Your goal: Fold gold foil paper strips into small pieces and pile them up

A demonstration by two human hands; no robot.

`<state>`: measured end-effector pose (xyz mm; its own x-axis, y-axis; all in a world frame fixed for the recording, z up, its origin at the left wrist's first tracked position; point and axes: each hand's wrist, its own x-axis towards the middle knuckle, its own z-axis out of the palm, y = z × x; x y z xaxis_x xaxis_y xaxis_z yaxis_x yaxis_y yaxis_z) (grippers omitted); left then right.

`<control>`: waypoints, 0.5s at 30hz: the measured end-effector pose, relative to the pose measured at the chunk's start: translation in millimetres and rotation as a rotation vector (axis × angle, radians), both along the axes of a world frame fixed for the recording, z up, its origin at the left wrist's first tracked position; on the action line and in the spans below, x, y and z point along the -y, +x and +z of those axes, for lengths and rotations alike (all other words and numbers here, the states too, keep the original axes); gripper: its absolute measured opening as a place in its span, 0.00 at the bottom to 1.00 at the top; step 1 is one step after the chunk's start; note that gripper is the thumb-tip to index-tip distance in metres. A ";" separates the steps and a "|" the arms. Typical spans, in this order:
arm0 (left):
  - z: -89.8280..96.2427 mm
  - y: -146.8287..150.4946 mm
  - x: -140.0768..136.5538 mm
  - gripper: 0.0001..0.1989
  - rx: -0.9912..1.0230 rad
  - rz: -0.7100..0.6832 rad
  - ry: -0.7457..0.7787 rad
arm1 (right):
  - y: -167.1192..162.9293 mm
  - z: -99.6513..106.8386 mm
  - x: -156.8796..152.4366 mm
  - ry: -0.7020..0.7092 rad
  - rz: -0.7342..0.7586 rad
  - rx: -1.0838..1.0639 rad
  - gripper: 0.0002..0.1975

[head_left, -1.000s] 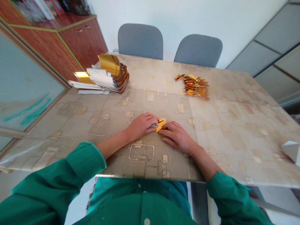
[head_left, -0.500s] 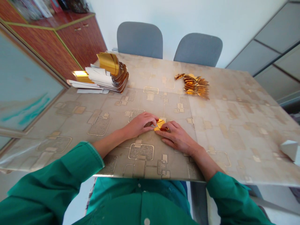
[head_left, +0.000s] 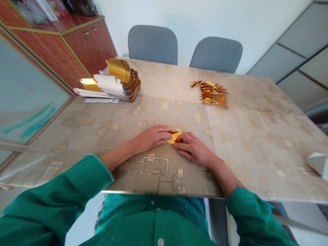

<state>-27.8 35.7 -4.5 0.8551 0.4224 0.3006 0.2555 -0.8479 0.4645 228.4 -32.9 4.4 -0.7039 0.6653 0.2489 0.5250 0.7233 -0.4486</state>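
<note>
A small piece of folded gold foil paper [head_left: 175, 135] lies on the tabletop between my two hands. My left hand [head_left: 153, 137] reaches in from the left, its fingers close together and gripping the paper's left side. On the opposite edge, my right hand [head_left: 196, 148] has its thumb and fingertips closed on the paper. The fingers partly cover the piece, so not all of its folds show.
A fanned stack of gold and white paper sheets [head_left: 110, 83] stands at the back left. Several folded gold pieces [head_left: 214, 94] are bunched at the back right. A white object [head_left: 317, 164] sits at the right edge. Two grey chairs [head_left: 153, 44] are beyond the patterned table [head_left: 246, 126].
My left fingers have straightened and slid slightly right over the gold paper's left side. My right hand has shifted very slightly right. The stacks at the back stay put.
</note>
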 end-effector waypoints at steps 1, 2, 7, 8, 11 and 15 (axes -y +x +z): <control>0.3 -2.2 0.9 0.13 -0.030 -0.039 0.034 | -0.2 -0.1 0.3 0.003 0.001 -0.004 0.15; 0.6 -4.6 1.8 0.15 -0.060 -0.075 0.063 | -0.3 -0.3 0.5 0.005 0.004 -0.006 0.15; -0.2 -17.6 0.6 0.21 -0.141 -0.127 0.109 | 0.7 -1.8 -0.3 -0.001 0.000 -0.012 0.15; -0.3 -19.9 -1.0 0.21 -0.142 -0.141 0.108 | 1.0 -2.1 -0.6 -0.004 -0.002 -0.011 0.15; 1.0 -25.6 -6.4 0.21 -0.127 -0.178 0.120 | 1.3 -2.2 -1.2 -0.014 -0.006 -0.006 0.15; 4.3 -30.2 -8.0 0.19 -0.147 -0.176 0.198 | 1.0 -1.8 -0.9 -0.018 -0.007 -0.001 0.15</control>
